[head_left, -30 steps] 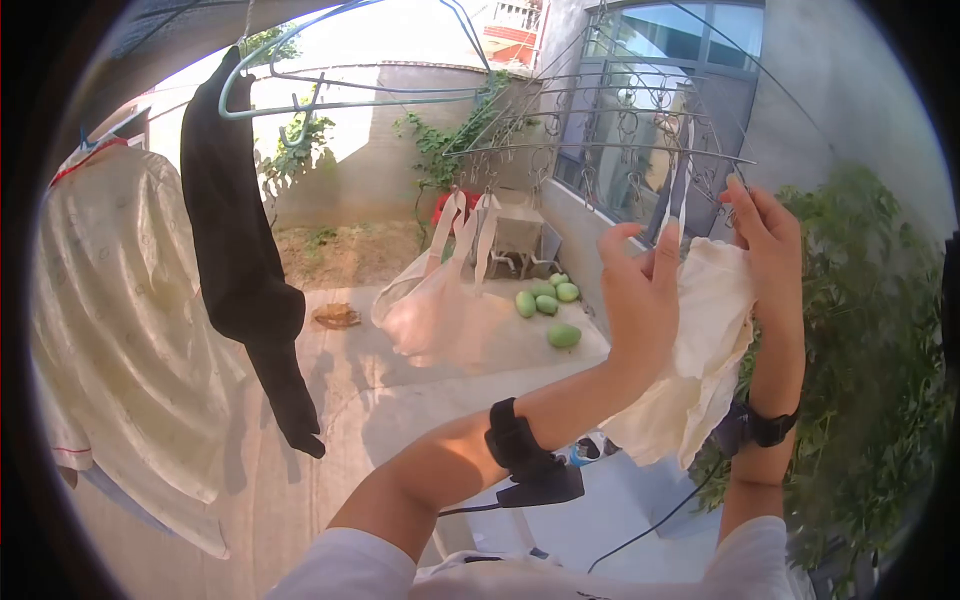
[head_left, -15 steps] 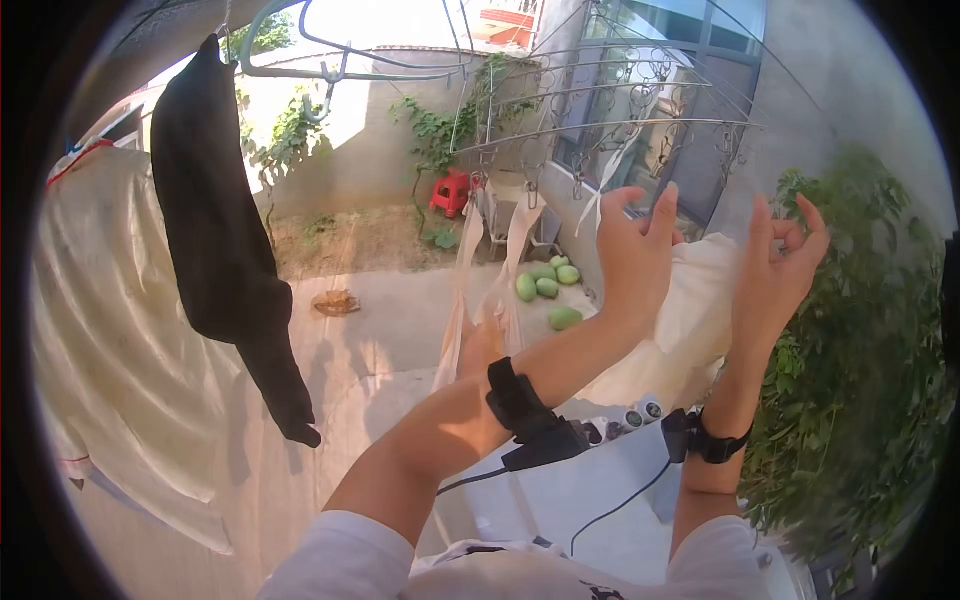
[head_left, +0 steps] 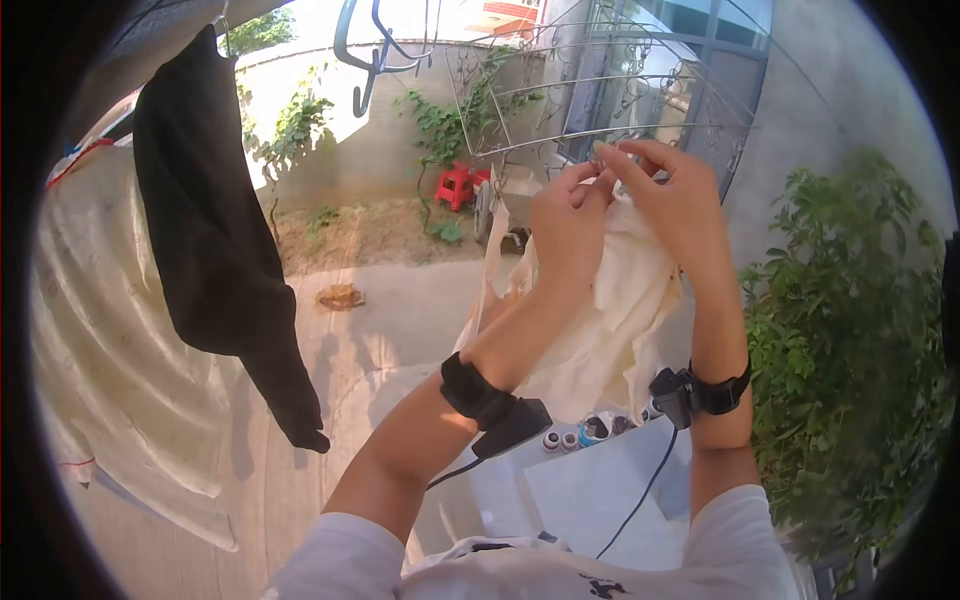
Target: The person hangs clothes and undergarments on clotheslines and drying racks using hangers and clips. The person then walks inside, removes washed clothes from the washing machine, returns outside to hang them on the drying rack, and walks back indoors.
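At far left: patterned garment point(head_left: 125, 370), pale, hanging. Next: black garment point(head_left: 215, 230), hung from its upper end, lower end loose. Centre, farther back: red stool point(head_left: 453, 188). Nearer: pink garment point(head_left: 493, 265), partly hidden by the left arm point(head_left: 512, 332), strap running up towards the wire rack point(head_left: 620, 80). Adjoining: left hand point(head_left: 567, 225), fingertips pinched close, apparently on the upper edge of the cream cloth point(head_left: 632, 285). Cloth hangs just below the rack's near edge, between the arms. Right hand point(head_left: 682, 195): thumb and forefinger nearly meeting beside the left fingertips; contents, if any, cannot be told. Far right: leafy plant point(head_left: 840, 350).

Progress, as judged: three pieces already hung; cream cloth up at the rack, its fastening seemingly unfinished and not verifiable behind the fingers.

Count: patterned garment, 1; black garment, 1; stool, 1; pink garment, 1; rack, 1; cream cloth, 1; wristbands point(head_left: 722, 393), 2.
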Demonstrator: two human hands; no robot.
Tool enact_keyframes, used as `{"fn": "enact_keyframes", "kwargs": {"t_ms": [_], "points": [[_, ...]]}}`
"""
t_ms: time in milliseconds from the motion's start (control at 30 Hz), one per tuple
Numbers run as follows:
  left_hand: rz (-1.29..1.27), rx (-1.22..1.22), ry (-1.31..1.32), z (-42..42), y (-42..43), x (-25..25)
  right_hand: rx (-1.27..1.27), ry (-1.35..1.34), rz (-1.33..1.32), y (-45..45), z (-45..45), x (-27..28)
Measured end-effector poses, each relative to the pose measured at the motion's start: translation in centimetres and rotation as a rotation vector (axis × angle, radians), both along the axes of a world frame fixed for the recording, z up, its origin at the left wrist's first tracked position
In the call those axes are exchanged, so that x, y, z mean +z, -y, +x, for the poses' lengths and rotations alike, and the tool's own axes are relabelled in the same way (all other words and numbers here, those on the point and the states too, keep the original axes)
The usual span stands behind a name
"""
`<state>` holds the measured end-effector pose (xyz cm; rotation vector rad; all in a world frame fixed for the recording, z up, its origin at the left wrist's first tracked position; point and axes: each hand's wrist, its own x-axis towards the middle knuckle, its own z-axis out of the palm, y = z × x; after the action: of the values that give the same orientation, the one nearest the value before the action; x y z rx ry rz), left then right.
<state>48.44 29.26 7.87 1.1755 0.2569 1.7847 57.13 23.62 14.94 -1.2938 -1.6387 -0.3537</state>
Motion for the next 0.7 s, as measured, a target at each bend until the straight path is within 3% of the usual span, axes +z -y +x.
{"fn": "enact_keyframes", "kwargs": {"t_ms": [67,100,167,400,533,600,633,700], "points": [[0.040,0.063,-0.050,-0.5,0.0,-0.3,0.294,0.042,-0.180,-1.5,0.8,0.3],[0.084,0.123,-0.101,-0.9,0.1,-0.6,0.297,0.036,-0.191,-1.7,0.8,0.2],[0.103,0.165,-0.161,-1.7,0.1,-0.7,0.519,-0.221,-0.310,-1.8,0.8,0.2],[0.196,0.226,-0.137,-3.4,1.1,-0.8,0.745,-0.441,-0.440,-2.9,0.7,-0.1],[0.125,0.318,-0.151,-4.8,1.7,-0.7,0.852,-0.495,-0.465,-4.1,0.7,-0.5],[0.134,0.377,-0.359,-5.1,1.7,-0.6,0.858,-0.512,-0.445,-4.6,1.0,-0.7],[0.133,0.379,-0.363,-5.5,1.7,-0.5,0.898,-0.564,-0.461,-4.6,0.8,-1.0],[0.086,0.102,-0.580,-6.4,1.9,-0.2,0.943,-0.619,-0.481,-4.9,0.8,-1.6]]}}
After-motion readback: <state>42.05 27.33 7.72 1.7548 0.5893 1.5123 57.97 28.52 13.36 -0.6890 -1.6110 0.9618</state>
